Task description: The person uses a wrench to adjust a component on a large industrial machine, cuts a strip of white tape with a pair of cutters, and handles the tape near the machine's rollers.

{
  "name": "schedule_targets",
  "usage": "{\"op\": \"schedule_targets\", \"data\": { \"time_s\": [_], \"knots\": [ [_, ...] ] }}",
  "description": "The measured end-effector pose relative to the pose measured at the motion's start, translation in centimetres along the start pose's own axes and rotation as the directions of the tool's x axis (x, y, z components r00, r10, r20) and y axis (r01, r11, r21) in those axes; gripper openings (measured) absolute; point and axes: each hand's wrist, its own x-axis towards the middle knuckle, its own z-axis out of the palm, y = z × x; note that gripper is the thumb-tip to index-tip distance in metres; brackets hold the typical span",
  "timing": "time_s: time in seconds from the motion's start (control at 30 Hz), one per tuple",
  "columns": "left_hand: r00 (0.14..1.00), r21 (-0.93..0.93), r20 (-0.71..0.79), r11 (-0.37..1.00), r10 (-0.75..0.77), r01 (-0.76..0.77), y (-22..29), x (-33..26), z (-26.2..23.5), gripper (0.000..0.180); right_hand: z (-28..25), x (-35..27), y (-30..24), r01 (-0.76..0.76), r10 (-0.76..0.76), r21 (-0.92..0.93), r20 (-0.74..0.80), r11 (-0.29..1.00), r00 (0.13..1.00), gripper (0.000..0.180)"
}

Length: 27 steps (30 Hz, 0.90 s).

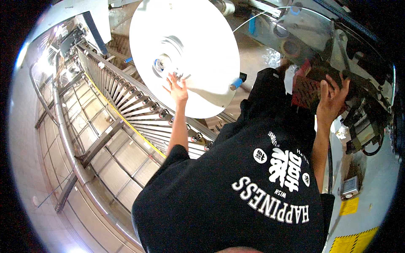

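A large white disc (pixel 202 46), like the side of a big roll or reel, stands in front of me with a round hub (pixel 162 64) near its lower left. My left hand (pixel 178 89) is beside the hub with its fingers spread; whether the fingertips touch the disc I cannot tell. On the right, my right hand (pixel 332 98) reaches to a dark machine part, its fingers stretched out and apart. Next to it is a dark red ridged block (pixel 304 88). Nothing shows in either hand.
A curving roller conveyor (pixel 126 99) with a yellow edge runs down the left. A blue-tipped rod end (pixel 237 83) sticks out beside the disc. At the right are a clear curved cover (pixel 312 25), a small grey box (pixel 349 186) and yellow labels (pixel 349 206).
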Motion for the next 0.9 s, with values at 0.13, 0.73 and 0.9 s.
{"op": "schedule_targets", "data": {
  "time_s": [0.13,0.73,0.9],
  "knots": [
    [0.959,-0.046,-0.264,0.994,-0.107,0.098,7.4,1.4,-4.6,0.071,0.0,0.2,0.5,0.005,-0.005,0.007,-0.010,1.000,1.000,0.079],
    [0.947,0.343,0.144,0.912,-0.286,0.223,0.1,23.6,-8.3,0.061,-0.5,0.5,2.8,0.060,-0.060,0.050,0.003,0.997,0.998,0.091],
    [0.993,-0.498,-0.108,0.863,0.036,-0.086,24.6,12.5,-18.0,0.028,-0.3,0.2,-0.1,0.077,-0.077,0.009,-0.031,0.997,0.997,0.089]
  ]
}}
